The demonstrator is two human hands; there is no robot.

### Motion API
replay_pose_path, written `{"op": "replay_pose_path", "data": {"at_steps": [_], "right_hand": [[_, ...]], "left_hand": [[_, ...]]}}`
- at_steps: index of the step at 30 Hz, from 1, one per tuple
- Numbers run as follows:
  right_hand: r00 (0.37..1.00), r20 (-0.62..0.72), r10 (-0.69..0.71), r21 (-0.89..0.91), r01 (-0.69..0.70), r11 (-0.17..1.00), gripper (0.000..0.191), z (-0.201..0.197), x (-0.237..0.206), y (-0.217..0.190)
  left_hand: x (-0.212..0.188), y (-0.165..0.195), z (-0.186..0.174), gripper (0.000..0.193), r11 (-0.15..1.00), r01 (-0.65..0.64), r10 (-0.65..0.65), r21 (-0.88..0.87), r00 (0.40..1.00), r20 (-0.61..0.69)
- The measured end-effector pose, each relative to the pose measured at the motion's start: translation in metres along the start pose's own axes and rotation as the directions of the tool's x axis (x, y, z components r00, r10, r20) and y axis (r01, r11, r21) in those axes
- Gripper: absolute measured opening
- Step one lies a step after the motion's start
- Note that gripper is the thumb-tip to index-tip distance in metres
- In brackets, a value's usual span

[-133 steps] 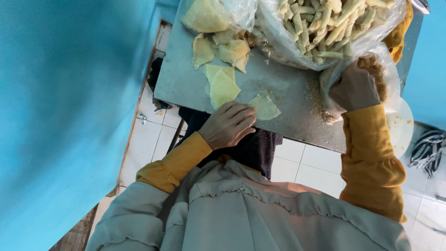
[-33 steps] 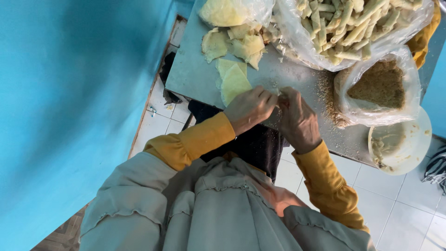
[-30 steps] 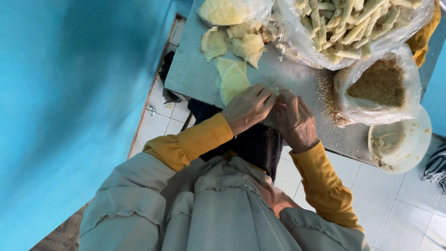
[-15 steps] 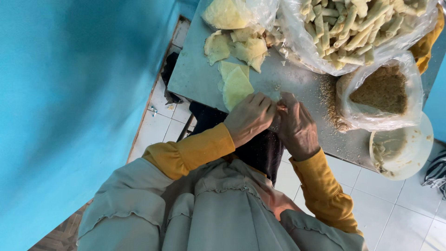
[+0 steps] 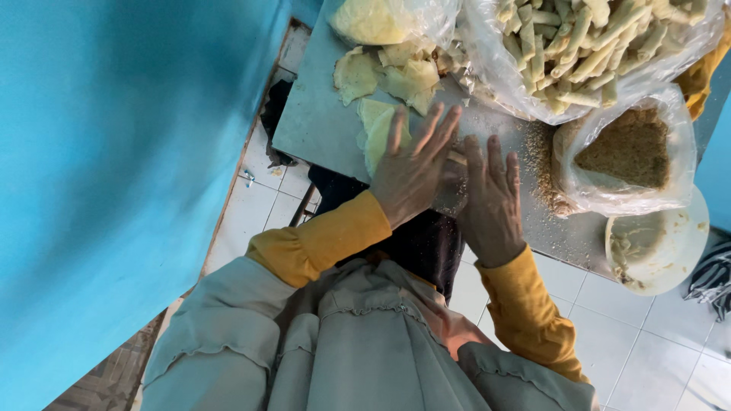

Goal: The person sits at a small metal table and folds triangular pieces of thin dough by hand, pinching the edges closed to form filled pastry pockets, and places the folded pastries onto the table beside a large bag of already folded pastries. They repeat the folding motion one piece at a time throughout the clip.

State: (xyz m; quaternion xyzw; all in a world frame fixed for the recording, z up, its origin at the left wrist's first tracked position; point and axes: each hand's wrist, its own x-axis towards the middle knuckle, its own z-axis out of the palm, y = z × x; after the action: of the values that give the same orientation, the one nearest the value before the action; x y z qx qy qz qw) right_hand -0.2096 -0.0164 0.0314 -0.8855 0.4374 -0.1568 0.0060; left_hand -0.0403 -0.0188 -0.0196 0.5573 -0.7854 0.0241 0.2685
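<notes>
Both my hands lie flat on the grey desk (image 5: 320, 122), fingers spread and straight, gripping nothing. My left hand (image 5: 411, 175) and my right hand (image 5: 489, 199) press side by side on a small pale roll (image 5: 455, 157), which peeks out only between the two hands near my fingertips; flat palms suit rolling it against the desk rather than pinching it. Most of the roll is covered by my hands, so I cannot tell its length or whether it is sealed.

Just beyond my left fingertips lie thin yellowish wrapper sheets (image 5: 377, 125), some partly under the fingers, kept close for reaching. Past them sits a clear bag of stacked wrappers (image 5: 381, 19), cut off by the upper edge. Beyond my right fingertips a large clear plastic bag of finished rolls (image 5: 579, 46) spreads wide, also cut off at the top. To the outer side of my right fingers stands an open bag of brown crumbs (image 5: 624, 152), with loose crumbs (image 5: 537, 156) scattered between it and my fingers. A white bowl of pale paste (image 5: 655, 243) sits nearest my right wrist, its contents hard to make out.
</notes>
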Motion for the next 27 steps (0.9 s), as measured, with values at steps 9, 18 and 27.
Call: {"op": "replay_pose_path", "data": {"at_steps": [9, 18, 27], "right_hand": [[0.992, -0.056, -0.113, 0.183, 0.121, 0.976, 0.036, -0.002, 0.047, 0.029], [0.968, -0.248, -0.039, 0.126, 0.072, 0.989, 0.034, -0.035, 0.074, -0.007], [0.969, 0.01, 0.249, 0.732, -0.177, 0.658, 0.04, 0.034, 0.054, -0.056]], "left_hand": [[-0.023, -0.058, -0.031, 0.046, 0.843, 0.189, -0.322, -0.503, 0.927, -0.191], [-0.019, -0.055, -0.033, 0.035, 0.6, 0.214, -0.503, -0.771, 0.85, -0.155], [-0.024, -0.053, -0.04, 0.012, 0.528, 0.202, -0.607, -0.825, 0.769, -0.201]]}}
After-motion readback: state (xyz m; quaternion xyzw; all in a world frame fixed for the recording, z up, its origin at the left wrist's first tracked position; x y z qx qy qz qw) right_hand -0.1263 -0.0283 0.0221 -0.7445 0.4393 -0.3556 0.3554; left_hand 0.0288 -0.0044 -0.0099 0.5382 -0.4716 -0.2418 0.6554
